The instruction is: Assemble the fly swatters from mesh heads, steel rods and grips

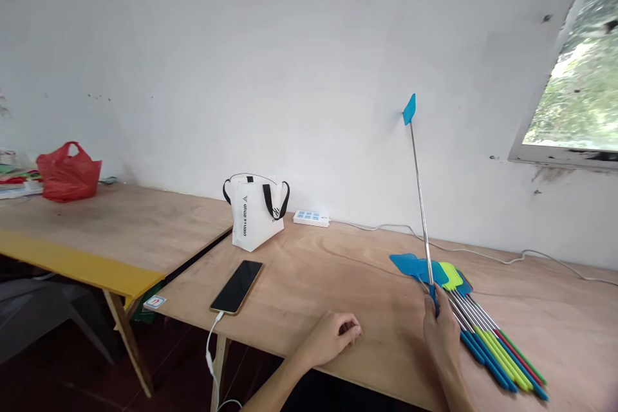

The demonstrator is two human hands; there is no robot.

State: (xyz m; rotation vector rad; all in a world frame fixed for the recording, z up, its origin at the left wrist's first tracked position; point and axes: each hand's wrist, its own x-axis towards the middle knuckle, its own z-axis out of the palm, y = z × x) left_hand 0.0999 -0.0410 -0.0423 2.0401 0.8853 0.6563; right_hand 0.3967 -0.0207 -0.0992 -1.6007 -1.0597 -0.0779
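My right hand point(441, 325) grips the blue handle of a fly swatter point(419, 180). Its metal rod is extended and rises upright, with the blue head high against the wall. Beside and partly behind that hand lies a bundle of fly swatters point(499, 341), with blue, yellow-green, red and green handles and their heads pointing away from me. My left hand point(335, 338) rests on the wooden table point(371, 360) near its front edge. Its fingers are curled in and nothing shows in them.
A phone point(236, 287) with a white cable lies left of my left hand. Behind it stand a white tote bag point(255, 215) and a power strip point(311, 218), whose cord runs along the wall. A red plastic bag point(70, 172) sits on the left table point(145, 225).
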